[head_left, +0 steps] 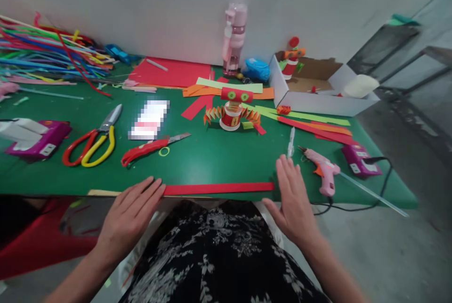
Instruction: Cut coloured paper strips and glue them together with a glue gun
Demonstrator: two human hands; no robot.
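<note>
A long red paper strip (219, 189) lies along the near edge of the green table (212, 157). My left hand (129, 213) rests flat at the strip's left end, fingers stretched out and touching it. At the strip's right end my right hand (293, 201) lies flat too, fingers together and extended, holding nothing. Between the hands shows my lap in black flowered cloth. A paper figure (232, 110) with a red roll head and folded orange arms stands at mid table.
Red and yellow scissors (93, 143), a red cutter (150, 146), a pink glue gun (323, 171) with cord, purple boxes (38, 140), pipe cleaners (45, 55) at back left, a pink bottle (233, 39), paper strips (310, 121) and a white cardboard box (318, 88) at back right.
</note>
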